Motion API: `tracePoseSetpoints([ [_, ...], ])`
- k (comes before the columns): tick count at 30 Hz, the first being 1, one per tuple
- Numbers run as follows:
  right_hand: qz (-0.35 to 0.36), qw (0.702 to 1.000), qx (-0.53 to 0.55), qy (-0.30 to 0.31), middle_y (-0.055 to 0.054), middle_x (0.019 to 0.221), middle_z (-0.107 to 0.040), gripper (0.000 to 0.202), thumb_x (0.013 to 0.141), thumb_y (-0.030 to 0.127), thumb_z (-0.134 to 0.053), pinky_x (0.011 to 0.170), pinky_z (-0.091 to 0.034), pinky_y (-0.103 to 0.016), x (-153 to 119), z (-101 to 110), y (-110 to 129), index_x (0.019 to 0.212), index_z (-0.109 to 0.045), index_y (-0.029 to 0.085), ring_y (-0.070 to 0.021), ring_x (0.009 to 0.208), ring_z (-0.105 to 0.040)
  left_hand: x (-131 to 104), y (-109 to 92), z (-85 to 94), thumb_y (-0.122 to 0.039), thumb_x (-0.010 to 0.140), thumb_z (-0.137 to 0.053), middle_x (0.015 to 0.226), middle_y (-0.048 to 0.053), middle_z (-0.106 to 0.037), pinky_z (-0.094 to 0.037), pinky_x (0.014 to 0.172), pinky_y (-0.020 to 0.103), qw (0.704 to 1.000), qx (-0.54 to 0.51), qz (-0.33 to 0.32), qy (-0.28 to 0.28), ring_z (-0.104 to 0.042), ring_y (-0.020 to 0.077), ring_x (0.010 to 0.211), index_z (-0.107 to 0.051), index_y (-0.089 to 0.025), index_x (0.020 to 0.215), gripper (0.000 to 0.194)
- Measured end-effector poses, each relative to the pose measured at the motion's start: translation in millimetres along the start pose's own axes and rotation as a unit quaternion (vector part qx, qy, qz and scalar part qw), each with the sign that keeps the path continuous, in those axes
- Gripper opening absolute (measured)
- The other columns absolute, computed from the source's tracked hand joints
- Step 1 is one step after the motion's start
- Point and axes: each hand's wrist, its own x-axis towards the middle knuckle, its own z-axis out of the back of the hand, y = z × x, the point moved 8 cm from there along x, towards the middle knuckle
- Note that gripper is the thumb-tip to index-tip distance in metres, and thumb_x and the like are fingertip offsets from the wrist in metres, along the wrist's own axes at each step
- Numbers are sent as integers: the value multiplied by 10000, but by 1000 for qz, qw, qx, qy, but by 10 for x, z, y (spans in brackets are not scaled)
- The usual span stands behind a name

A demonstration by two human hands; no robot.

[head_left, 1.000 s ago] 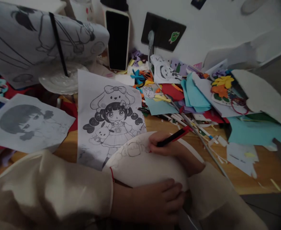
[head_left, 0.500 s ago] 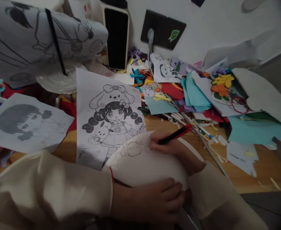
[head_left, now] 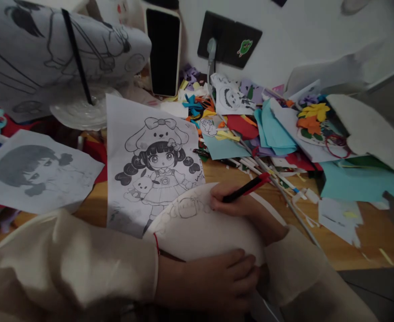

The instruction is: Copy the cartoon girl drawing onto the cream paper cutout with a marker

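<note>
My right hand [head_left: 232, 201] grips a black and red pen [head_left: 247, 187] over a white rounded board [head_left: 206, 232]. Faint sketched outlines show near the board's upper left edge; the pen's tip is hidden by my fingers. Across the lower edge of the board lies my left hand [head_left: 213, 279], palm down with its fingers stretched out, holding nothing. Behind the board, partly under it, rests a printed drawing [head_left: 161, 172] of a figure with braids and a dog-eared hat.
To the left lies another drawing [head_left: 42, 174]. A phone [head_left: 163, 51] stands against the wall near a plugged socket [head_left: 228, 40]. Coloured paper scraps, a teal sheet [head_left: 364, 183] and a thin rod [head_left: 292, 205] clutter the back and right.
</note>
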Motion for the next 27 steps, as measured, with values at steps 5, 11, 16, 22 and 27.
tracePoseSetpoints([
  [5, 10, 1000, -1, 5, 65, 517, -248, 339, 749, 129, -487, 469, -234, -223, 0, -27, 1, 534, -232, 192, -69, 485, -243, 1, -7, -7, -300, 864, -393, 1239, 77, -554, -351, 978, 422, 1000, 4, -1, 4, -523, 257, 1153, -644, -283, 959, 268],
  [11, -9, 1000, -3, -3, 54, 502, -299, 294, 721, 94, -454, 468, -247, -223, 4, 10, 5, 535, -250, 193, -74, 494, -274, 1, 9, 34, -289, 869, -388, 1231, 73, -563, -367, 974, 406, 1000, 12, 1, -1, -533, 236, 1141, -648, -282, 949, 272],
  [16, 0, 1000, 25, 3, 53, 514, -314, 303, 766, 127, -462, 479, -277, -220, -3, 0, 45, 539, -272, 191, -71, 490, -297, -6, 5, 24, -291, 860, -411, 1234, 73, -561, -363, 988, 398, 1000, 10, 2, -3, -542, 210, 1125, -638, -283, 946, 243],
  [22, 9, 1000, 17, 11, 57, 519, -284, 329, 758, 107, -486, 472, -245, -226, -18, -40, 20, 526, -268, 187, -72, 489, -270, -4, 9, 24, -290, 859, -411, 1232, 70, -557, -349, 992, 410, 1000, 1, 4, 3, -525, 229, 1147, -637, -273, 962, 248],
  [27, 20, 999, 20, 16, 63, 529, -258, 350, 767, 117, -503, 484, -234, -233, -28, -48, 10, 534, -252, 187, -70, 495, -255, 3, 10, 56, -270, 868, -381, 1242, 78, -550, -336, 990, 409, 1000, 0, -3, 10, -516, 250, 1162, -642, -273, 957, 276],
])
